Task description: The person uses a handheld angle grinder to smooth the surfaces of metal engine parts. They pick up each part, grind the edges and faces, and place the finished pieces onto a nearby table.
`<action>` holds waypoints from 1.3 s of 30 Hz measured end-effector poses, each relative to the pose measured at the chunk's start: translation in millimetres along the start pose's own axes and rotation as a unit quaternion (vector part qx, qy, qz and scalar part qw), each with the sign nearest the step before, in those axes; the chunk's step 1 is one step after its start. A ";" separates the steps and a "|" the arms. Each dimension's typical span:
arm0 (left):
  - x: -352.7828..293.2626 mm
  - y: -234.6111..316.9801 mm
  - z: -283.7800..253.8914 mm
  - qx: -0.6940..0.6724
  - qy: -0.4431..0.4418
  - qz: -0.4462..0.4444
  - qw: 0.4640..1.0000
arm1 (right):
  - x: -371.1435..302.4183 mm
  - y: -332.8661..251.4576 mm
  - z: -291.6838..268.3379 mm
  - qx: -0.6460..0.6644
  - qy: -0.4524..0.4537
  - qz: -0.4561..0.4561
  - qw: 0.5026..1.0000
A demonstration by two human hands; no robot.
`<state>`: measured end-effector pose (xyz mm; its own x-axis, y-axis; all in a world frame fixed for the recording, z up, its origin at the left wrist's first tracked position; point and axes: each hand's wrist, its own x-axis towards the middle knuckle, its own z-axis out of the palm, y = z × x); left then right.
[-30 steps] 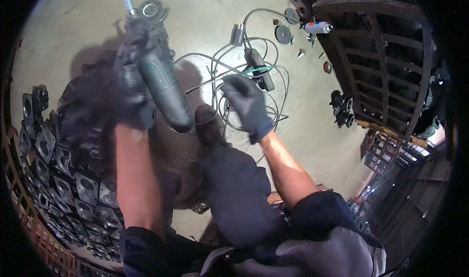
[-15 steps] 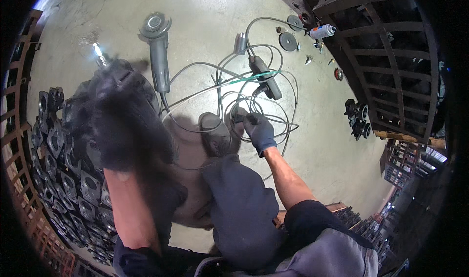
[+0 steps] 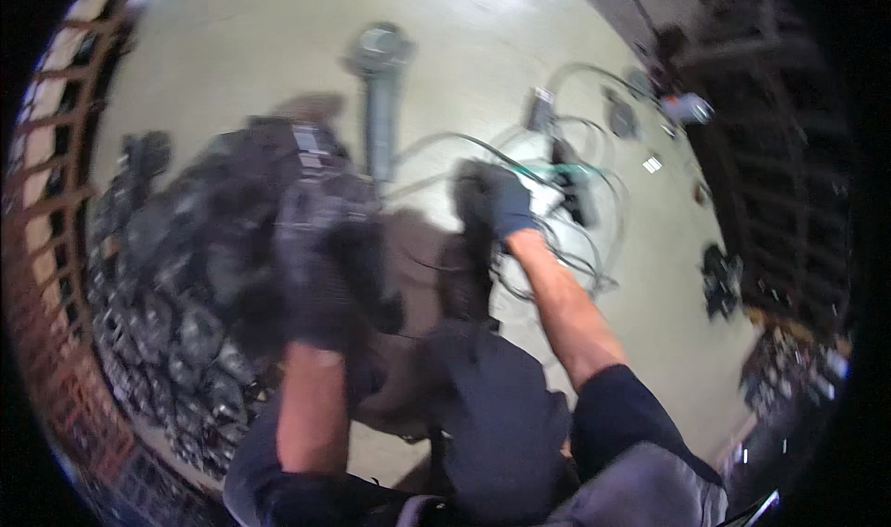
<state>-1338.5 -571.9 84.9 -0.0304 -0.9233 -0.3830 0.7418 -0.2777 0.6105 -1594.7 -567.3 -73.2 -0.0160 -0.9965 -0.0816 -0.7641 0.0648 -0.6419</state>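
Note:
My left hand (image 3: 320,281), in a dark glove, is closed round a dark, blurred object (image 3: 311,188) with a bright metallic patch near its far end. Motion smear hides its kind. Beside that hand is a pile of dark metal castings (image 3: 162,313). My right hand (image 3: 506,197), gloved in blue-grey, is over the loops of a black cable (image 3: 594,267); blur hides its fingers and anything in them. An angle grinder (image 3: 380,109) lies on the floor beyond my left hand, disc end away from me.
A dark metal rack (image 3: 770,137) stands at the right, with a spray can (image 3: 687,109) and a round disc (image 3: 620,118) near it. Another small group of castings (image 3: 721,281) lies at the right. A slatted brown crate (image 3: 56,193) borders the left.
The whole view has shifted and blurred. My left hand has swung to the right with the dark object; the bright glow at its tip is gone. My right hand has moved farther from me.

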 end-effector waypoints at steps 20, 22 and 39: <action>-38.7 39.7 28.5 0.244 0.018 0.112 0.963 | -26.9 -4.0 -19.6 -0.128 -0.112 0.119 0.978; -40.4 38.6 28.1 0.269 0.021 0.131 0.954 | -50.3 -2.4 -14.2 -0.103 -0.080 0.139 0.982; -36.9 10.6 11.4 0.261 0.040 0.098 0.959 | -11.8 20.3 0.8 -0.225 -0.153 0.206 0.940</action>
<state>-1337.1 -543.8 113.4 0.1433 -0.9538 -0.2641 0.2902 -0.2147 0.9326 -1609.5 -554.2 -85.9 -0.2363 -0.8260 -0.5118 -0.9305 0.3440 -0.1256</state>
